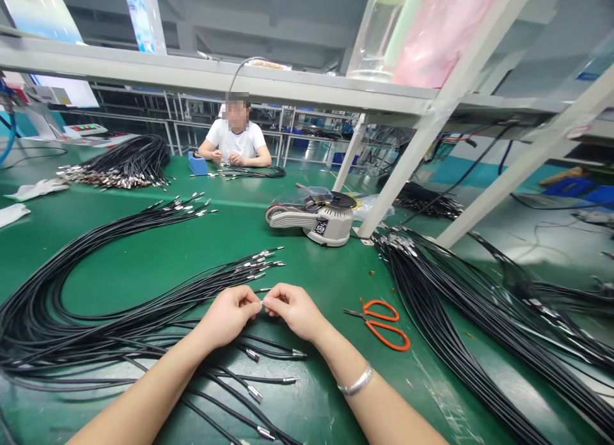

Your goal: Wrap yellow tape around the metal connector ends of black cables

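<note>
My left hand (230, 312) and my right hand (296, 311) meet fingertip to fingertip above the green table. Both are closed in a pinch, with a small silvery piece (261, 302) showing between them; the fingers cover most of it. Just behind the fingertips lie the metal-tipped ends of a bundle of black cables (192, 285), which curves round from the left. More loose cables (230, 394) with silver end fittings (255, 394) stretch beneath my left forearm. A pair of orange-handled scissors (386, 323) rests to the right of my right hand.
A grey round tape dispenser (330, 224) stands beyond my hands. White shelf posts (403, 160) rise at the right, near long cable bundles (446, 330). Another cable pile (125, 163) lies far left. Across the table a person (237, 138) sits beside a blue holder (197, 164).
</note>
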### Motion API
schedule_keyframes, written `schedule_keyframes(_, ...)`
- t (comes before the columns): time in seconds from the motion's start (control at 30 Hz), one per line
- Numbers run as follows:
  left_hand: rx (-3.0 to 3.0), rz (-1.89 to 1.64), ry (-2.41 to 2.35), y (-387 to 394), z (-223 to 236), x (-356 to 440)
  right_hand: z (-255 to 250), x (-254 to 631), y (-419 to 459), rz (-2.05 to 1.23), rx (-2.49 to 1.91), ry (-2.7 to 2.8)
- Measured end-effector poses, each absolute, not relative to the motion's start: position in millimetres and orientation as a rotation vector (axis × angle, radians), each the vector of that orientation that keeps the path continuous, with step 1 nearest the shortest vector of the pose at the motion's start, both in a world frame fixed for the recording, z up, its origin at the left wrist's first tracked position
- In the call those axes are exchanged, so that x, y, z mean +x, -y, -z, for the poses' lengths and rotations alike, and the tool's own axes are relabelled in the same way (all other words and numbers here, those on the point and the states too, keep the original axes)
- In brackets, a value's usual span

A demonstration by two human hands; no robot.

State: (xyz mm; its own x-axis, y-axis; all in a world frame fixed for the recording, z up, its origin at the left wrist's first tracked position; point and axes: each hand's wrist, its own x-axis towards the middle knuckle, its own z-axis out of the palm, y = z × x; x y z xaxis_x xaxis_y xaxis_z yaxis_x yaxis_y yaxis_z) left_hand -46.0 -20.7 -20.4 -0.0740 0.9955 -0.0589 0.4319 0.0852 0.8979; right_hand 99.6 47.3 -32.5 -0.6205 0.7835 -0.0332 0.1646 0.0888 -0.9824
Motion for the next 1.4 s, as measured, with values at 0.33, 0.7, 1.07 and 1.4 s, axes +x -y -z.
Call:
schedule_keyframes(0.33,1.840,-0.917,-1.779,13.1,24.1,-58.1,15.0,123.7,-42.6,-1.582,-0.869,2.193)
schedule_keyframes(0.7,2.020,-0.858,-1.847,3.4,37.0,-43.9,30.3,119.2,-68.9,-1.520,-1.015,1.846)
schedule_keyframes(1.07,1.685,-1.026,-1.739,10.7,26.6,-35.7,30.8,115.8,-60.5,-1.611,-0.879,1.684)
schedule_keyframes(1.4,1.549,-0.947,-1.728,11.1,27.0,-47.3,32.4,115.6,-63.4,-1.613,-0.894,1.640)
